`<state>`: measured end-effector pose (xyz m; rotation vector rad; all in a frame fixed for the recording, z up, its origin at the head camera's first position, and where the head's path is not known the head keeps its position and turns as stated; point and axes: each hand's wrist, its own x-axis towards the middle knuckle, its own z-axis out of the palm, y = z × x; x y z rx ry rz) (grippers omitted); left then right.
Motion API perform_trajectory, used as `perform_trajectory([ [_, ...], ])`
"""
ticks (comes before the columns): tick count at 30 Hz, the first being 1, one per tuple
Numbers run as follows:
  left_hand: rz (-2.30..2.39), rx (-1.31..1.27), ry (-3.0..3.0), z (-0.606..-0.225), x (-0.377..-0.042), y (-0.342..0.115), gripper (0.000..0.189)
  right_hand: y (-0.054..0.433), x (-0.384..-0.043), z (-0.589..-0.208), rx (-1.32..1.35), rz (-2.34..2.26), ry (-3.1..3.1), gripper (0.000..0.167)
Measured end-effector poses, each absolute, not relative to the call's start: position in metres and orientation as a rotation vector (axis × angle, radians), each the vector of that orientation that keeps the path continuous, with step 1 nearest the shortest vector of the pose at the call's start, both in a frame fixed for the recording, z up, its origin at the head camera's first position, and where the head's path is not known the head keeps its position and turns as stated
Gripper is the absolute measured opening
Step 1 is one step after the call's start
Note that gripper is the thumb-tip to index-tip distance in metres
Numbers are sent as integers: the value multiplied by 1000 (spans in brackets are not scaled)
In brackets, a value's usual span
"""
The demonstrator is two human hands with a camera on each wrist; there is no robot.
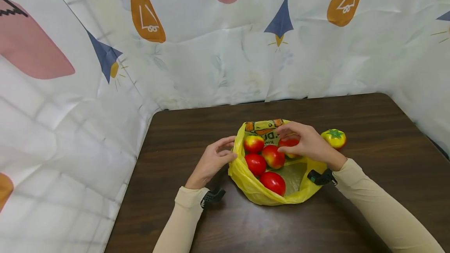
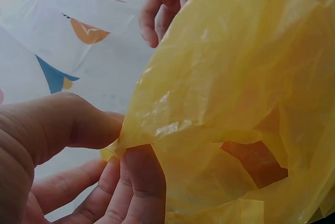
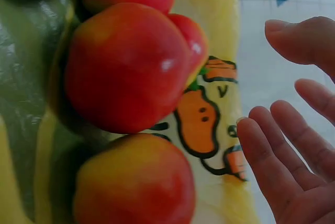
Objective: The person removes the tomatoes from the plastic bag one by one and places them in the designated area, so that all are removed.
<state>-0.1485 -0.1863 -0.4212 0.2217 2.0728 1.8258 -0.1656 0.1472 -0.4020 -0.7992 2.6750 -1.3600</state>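
A yellow plastic bag stands with its mouth wide, holding several glossy red-and-yellow apple-like fruits. At its left rim, my left hand pinches the thin plastic between thumb and fingers; the left wrist view shows the pinched edge close up. Over the right part of the mouth is my right hand, thumb and fingers spread apart. In the right wrist view nothing lies between its fingers, and the fruits are apart from them. One fruit is partly hidden behind that hand.
A yellow-and-red fruit with a green leafy top sits on the dark wooden table, right of the bag and just beyond my right wrist. White printed cloth hangs along the table's back and sides.
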Motion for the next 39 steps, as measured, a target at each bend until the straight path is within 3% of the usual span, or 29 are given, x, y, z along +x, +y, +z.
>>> perform_trajectory([
  [30, 1788, 205, 2067, -423, -151, -183, 55, 133, -173, -423, -895, -998, 2618, 61],
  [39, 1789, 200, 2067, -424, -151, -183, 55, 128, -172, -421, -933, -844, 2681, 55],
])
